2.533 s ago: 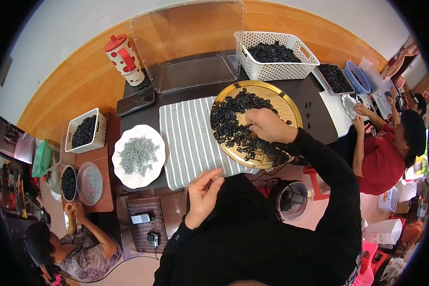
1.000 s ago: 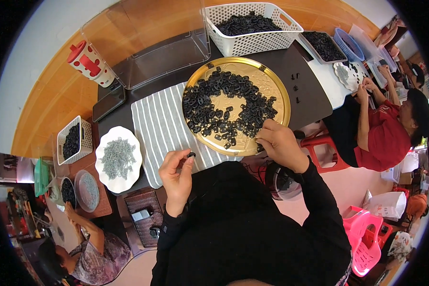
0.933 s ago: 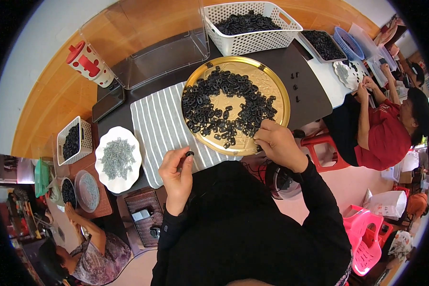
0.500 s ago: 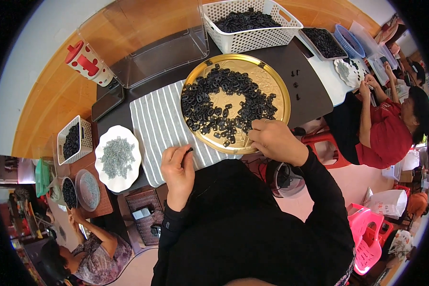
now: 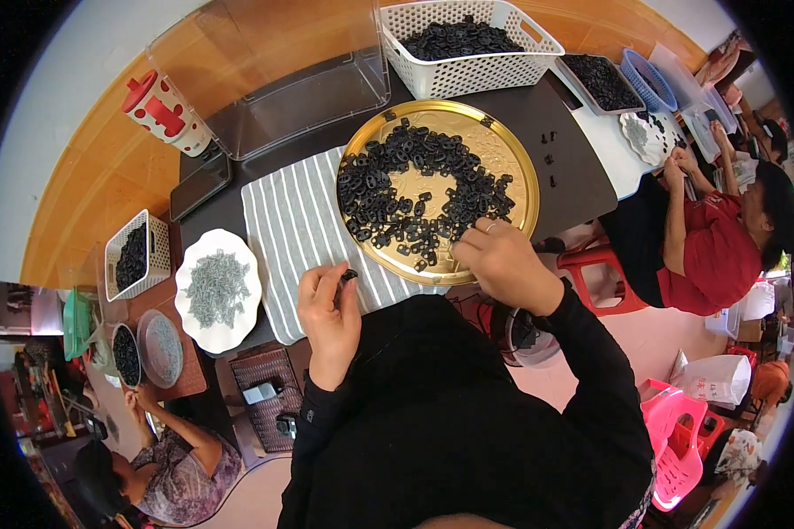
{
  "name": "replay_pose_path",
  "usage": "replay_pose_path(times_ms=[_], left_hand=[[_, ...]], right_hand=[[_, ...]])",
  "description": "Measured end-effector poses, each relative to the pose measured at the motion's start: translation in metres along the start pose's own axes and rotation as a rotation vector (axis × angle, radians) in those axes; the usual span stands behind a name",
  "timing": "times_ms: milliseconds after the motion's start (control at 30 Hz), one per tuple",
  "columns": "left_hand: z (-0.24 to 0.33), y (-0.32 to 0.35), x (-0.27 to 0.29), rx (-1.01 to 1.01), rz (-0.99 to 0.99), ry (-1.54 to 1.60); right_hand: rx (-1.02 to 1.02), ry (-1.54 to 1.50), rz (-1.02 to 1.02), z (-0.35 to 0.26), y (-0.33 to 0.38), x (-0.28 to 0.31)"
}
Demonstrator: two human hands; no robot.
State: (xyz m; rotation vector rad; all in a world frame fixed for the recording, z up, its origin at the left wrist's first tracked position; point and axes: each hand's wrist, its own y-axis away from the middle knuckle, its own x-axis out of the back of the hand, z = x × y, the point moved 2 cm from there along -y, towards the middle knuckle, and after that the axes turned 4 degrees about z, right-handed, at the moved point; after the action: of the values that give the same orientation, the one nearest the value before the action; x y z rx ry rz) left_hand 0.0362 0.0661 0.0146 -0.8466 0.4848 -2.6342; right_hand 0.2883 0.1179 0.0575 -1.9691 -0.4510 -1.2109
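My left hand point(image 5: 328, 307) is over the grey-and-white striped cloth point(image 5: 287, 234), its thumb and forefinger pinched on a small black plastic part point(image 5: 349, 275). At the lower right rim of the round gold tray point(image 5: 522, 189), my right hand point(image 5: 507, 267) has its fingers curled down and together. Whatever its fingertips hold, if anything, is hidden beneath the hand. Several loose black plastic parts point(image 5: 370, 189) lie in a rough ring on the tray, around a bare golden patch. Left of the cloth, a white scalloped dish point(image 5: 185, 304) holds a heap of small grey, shiny pieces point(image 5: 218, 289).
Behind the tray stands a white perforated basket point(image 5: 468, 78) of black parts. A clear plastic bin point(image 5: 300, 115), a red-lidded cup point(image 5: 168, 115) and a dark phone point(image 5: 200, 188) are at the back left. People work at the right point(image 5: 723, 238) and lower left point(image 5: 176, 467).
My right hand has shifted slightly left and turned, with its fingertips still at the tray's edge. In my left fingers the black part shows a little more; that hand has barely moved.
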Motion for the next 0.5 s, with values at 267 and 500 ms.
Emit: replay_pose_path(times_ms=[267,500], left_hand=[[0.009,-0.001,0.003,-0.039,0.080,0.018],[0.039,-0.007,-0.011,-0.041,-0.086,0.351]], right_hand=[[0.120,0.281,-0.118,-0.011,-0.008,-0.014],[-0.365,-0.537,0.067,0.005,-0.002,-0.009]])
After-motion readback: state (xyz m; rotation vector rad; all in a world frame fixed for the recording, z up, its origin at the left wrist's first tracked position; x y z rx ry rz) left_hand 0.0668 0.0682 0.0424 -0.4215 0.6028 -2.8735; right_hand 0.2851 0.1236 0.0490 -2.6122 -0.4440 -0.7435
